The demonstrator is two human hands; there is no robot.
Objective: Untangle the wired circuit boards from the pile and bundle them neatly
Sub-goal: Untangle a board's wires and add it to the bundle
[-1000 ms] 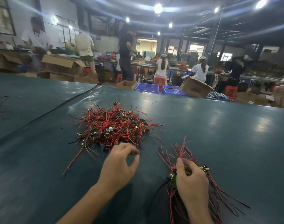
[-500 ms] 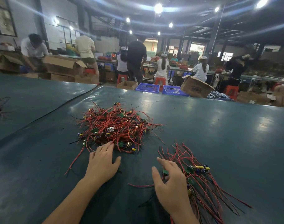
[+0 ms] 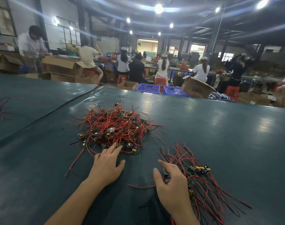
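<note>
A small bundle point(image 3: 203, 189) is gripped by the right hand point(image 3: 172, 189); the larger pile point(image 3: 115, 125), touched by the flat left hand point(image 3: 106, 166), is left tangled.

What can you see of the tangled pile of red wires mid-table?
The tangled pile of red-wired circuit boards is a loose, low mound on the dark green table: thin red wires, a few black ones, small green boards with yellow and blue capacitors. Wire ends stick out all round. The left hand touches its near edge with straight fingertips.
</note>
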